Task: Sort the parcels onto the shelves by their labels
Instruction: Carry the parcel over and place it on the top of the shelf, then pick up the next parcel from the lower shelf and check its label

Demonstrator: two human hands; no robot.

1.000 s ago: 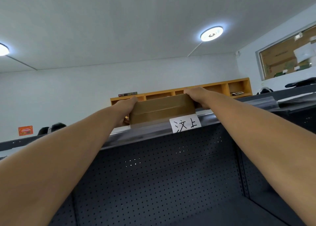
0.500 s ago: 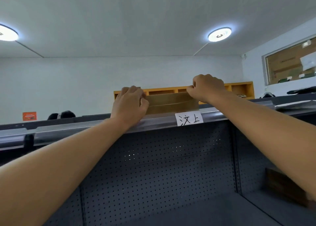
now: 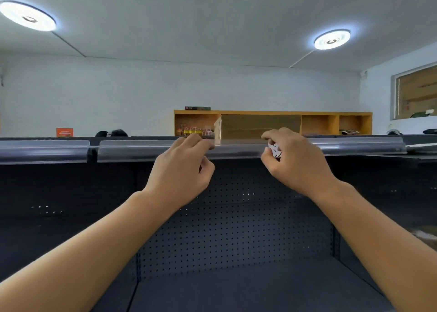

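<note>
A brown cardboard parcel (image 3: pixel 260 129) lies on the dark top shelf, just behind the shelf's clear front rail (image 3: pixel 132 151). My left hand (image 3: pixel 182 170) is in front of the rail at the parcel's left corner, fingers loosely curled and holding nothing. My right hand (image 3: pixel 295 162) hangs in front of the rail at the parcel's right side, also loosely curled. It partly hides the white handwritten shelf label (image 3: pixel 275 150). Neither hand touches the parcel.
Below the rail is a dark pegboard back panel (image 3: pixel 236 229) and a lower shelf board (image 3: pixel 236 288). A wooden cubby unit (image 3: pixel 331 122) stands against the far wall behind the parcel. Something lies at the right edge of the lower shelf (image 3: pixel 425 236).
Both hands let go of the parcel and drew back and down in front of the shelf rail. The parcel stays on the top shelf. The right hand now covers the label.
</note>
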